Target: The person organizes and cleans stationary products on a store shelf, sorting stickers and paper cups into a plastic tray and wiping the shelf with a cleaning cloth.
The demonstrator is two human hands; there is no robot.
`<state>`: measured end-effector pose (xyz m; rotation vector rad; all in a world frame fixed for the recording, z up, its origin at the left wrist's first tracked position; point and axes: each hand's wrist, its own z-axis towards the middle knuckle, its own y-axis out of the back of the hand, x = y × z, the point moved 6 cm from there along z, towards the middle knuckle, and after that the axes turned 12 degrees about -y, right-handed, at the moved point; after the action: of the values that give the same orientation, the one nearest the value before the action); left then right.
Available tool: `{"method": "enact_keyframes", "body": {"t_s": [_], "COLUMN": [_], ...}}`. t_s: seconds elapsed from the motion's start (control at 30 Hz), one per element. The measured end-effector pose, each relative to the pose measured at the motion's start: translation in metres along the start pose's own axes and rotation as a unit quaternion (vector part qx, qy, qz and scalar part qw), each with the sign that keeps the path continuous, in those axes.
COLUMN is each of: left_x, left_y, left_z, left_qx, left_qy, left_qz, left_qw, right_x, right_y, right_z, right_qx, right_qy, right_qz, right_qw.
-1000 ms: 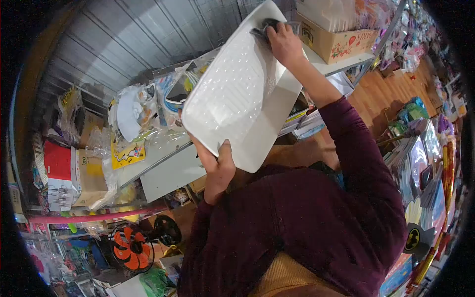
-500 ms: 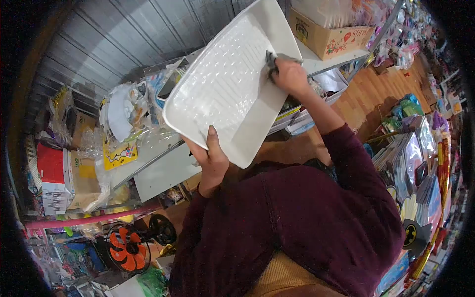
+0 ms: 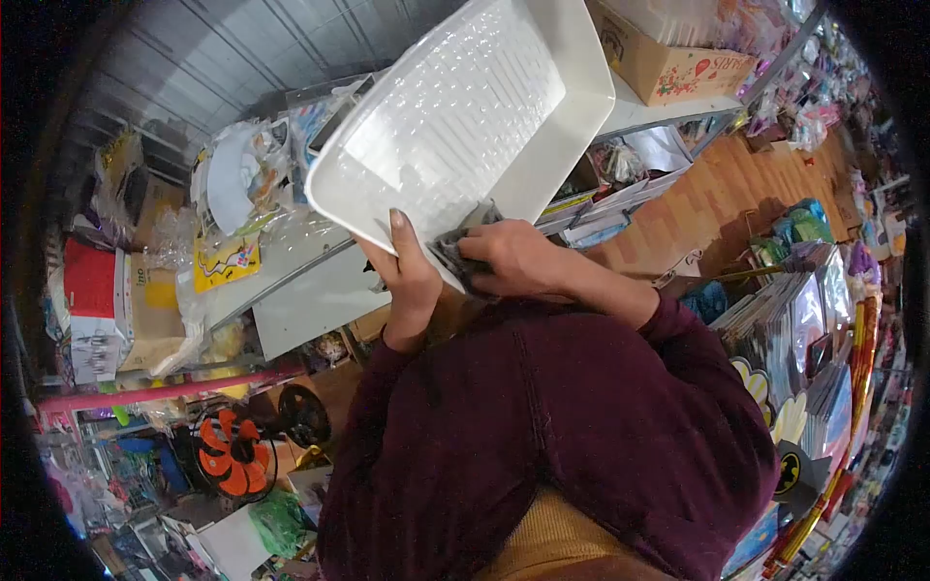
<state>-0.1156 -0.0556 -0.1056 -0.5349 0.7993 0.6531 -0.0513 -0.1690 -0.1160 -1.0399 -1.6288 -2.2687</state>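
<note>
Ribbed white plastic tray [image 3: 465,126], tilted, left hand [image 3: 407,281] gripping its edge, right hand [image 3: 513,259] clutching grey cloth [image 3: 455,254].

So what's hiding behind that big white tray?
Behind the white tray you can see a shelf with bagged packets and a cardboard box. The tray covers the middle of the shelf, so whatever sits there is hidden.

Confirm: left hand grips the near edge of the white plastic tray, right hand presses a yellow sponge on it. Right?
Not quite. In the head view the right hand presses a dark grey cloth, not a yellow sponge, against the white plastic tray. The left hand does grip the tray's near edge.
</note>
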Motion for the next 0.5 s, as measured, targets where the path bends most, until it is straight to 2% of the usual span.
{"method": "enact_keyframes", "body": {"t_s": [0.03,0.07,0.1,0.17,0.23,0.3,0.37,0.4,0.5], "left_x": [0.003,0.001,-0.001,0.003,0.003,0.005,0.004,0.003,-0.004], "left_y": [0.003,0.003,0.003,0.001,0.005,0.004,-0.001,-0.003,-0.011], "left_z": [0.003,0.007,0.008,0.01,0.016,0.017,0.018,0.018,0.013], "left_qx": [0.01,0.029,0.024,-0.006,0.005,0.023,0.024,0.022,0.023], "left_qy": [0.006,-0.083,-0.086,-0.015,-0.009,0.001,-0.005,-0.001,-0.004], "left_qz": [0.04,0.107,0.11,-0.025,-0.061,-0.099,-0.14,-0.139,-0.116], "left_qw": [0.999,0.99,0.99,1.0,0.998,0.995,0.99,0.99,0.993], "right_x": [0.003,0.003,-0.001,-0.015,-0.028,-0.031,-0.03,-0.027,-0.002], "right_y": [0.005,0.009,0.017,0.025,0.055,0.096,0.121,0.124,0.118], "right_z": [-0.004,-0.008,-0.011,-0.019,-0.02,-0.013,-0.004,0.005,0.035], "right_qx": [0.051,0.102,0.103,0.154,0.055,-0.031,-0.214,-0.218,-0.242], "right_qy": [0.012,0.024,0.03,0.031,0.035,-0.047,-0.021,-0.022,0.086], "right_qz": [0.006,0.01,0.008,-0.036,-0.067,0.037,0.183,0.184,0.084], "right_qw": [0.999,0.994,0.994,0.987,0.996,0.998,0.959,0.958,0.963]}}
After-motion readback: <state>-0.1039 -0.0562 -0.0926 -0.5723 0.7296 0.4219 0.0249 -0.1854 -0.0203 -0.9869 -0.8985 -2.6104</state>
